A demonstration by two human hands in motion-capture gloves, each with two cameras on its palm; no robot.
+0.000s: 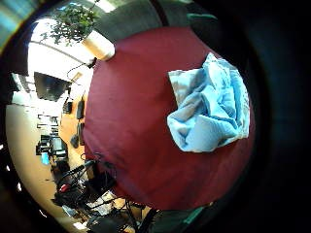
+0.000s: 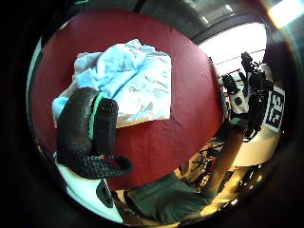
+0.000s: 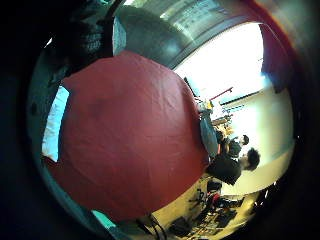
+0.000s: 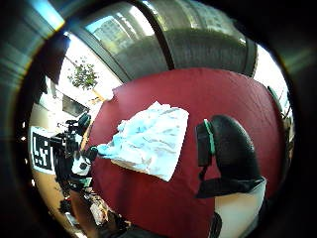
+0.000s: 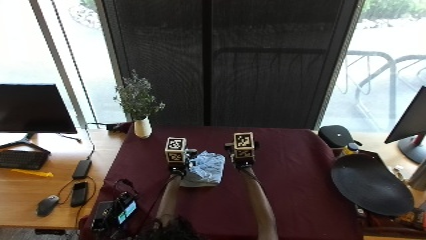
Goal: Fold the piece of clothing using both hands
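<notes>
A light blue piece of clothing [image 5: 206, 169] lies crumpled in a loose heap on the dark red cloth of the counter [image 5: 293, 170], a little left of the middle of the outside view. The person's two forearms reach up from the lower edge of that view. The left hand [image 5: 178, 165] sits just beside the left edge of the clothing and the right hand [image 5: 241, 161] just beside its right edge, so the heap lies between them.

In the left thumb side palm view a black gloved thumb [image 2: 88, 130] curls in front of the clothing [image 2: 128, 80] without any cloth caught under it, and the clothing rests flat on the red cloth; the left hand grips nothing. In the right thumb side palm view the gloved thumb [image 4: 225, 153] hangs over bare red cloth, apart from the clothing [image 4: 148, 139], so the right hand also holds nothing and looks relaxed. How the other fingers of either hand stand cannot be told.

In the outside view a white vase with a sprig of small flowers [image 5: 141, 120] stands at the counter's upper left corner. A black monitor [image 5: 33, 110], a keyboard [image 5: 20, 159] and a mouse [image 5: 46, 205] sit on the wooden desk at the left of the frame. A large black dish-shaped object [image 5: 369, 185] lies at the right.
</notes>
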